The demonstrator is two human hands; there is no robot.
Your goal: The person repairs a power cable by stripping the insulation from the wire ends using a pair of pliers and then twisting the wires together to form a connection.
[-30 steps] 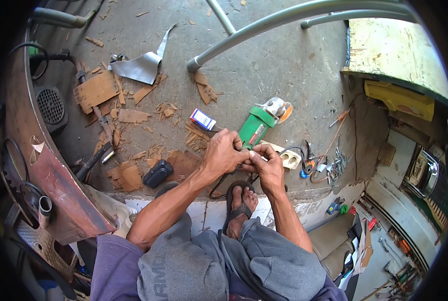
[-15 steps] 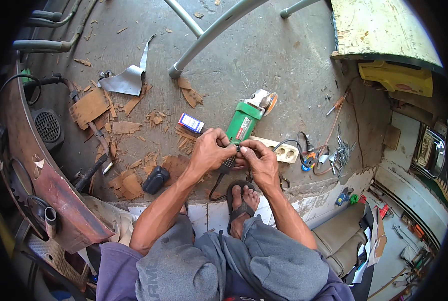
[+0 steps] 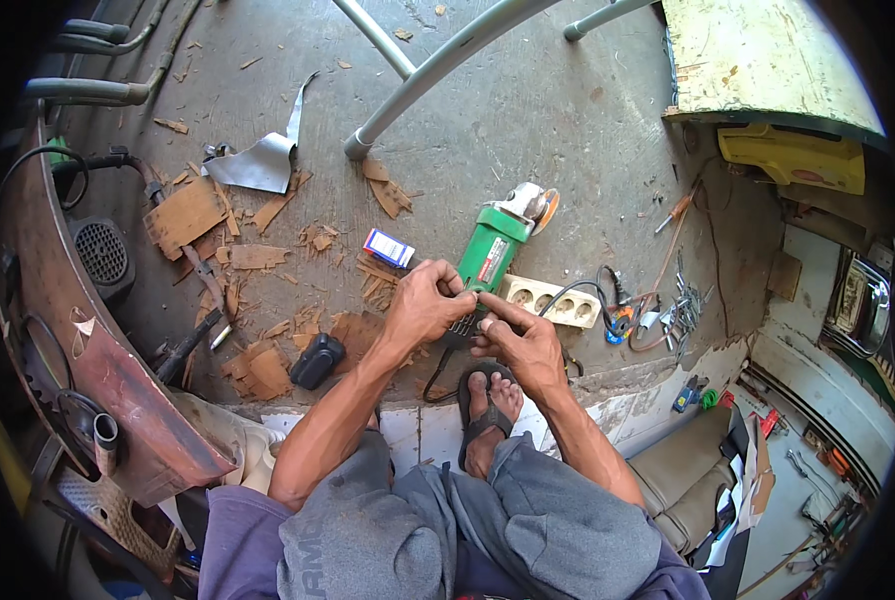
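Observation:
A green angle grinder (image 3: 489,250) with a silver head and an orange disc lies on the floor in front of me. Over its rear end, my left hand (image 3: 427,308) is closed, thumb and forefinger pinched on something too small to make out. My right hand (image 3: 527,348) reaches in from the other side. Its forefinger points at the left fingertips and its thumb stands a little apart, the other fingers curled. The grinder's vented tail and cord lie partly hidden under my hands. Close by is a small blue-and-white box (image 3: 387,248).
A cream socket strip (image 3: 550,301) lies right of the grinder. Broken brown board pieces (image 3: 257,256) and a silver sheet scrap (image 3: 257,165) litter the left. Metal rods (image 3: 679,312) and a screwdriver (image 3: 674,213) lie right. Grey tube legs (image 3: 407,95) stand ahead; a black case (image 3: 317,361) sits near my left forearm.
My right forefinger and thumb have parted from their pinch, and the right hand has dropped slightly away from the left. The left hand still pinches. The whole view has shifted slightly.

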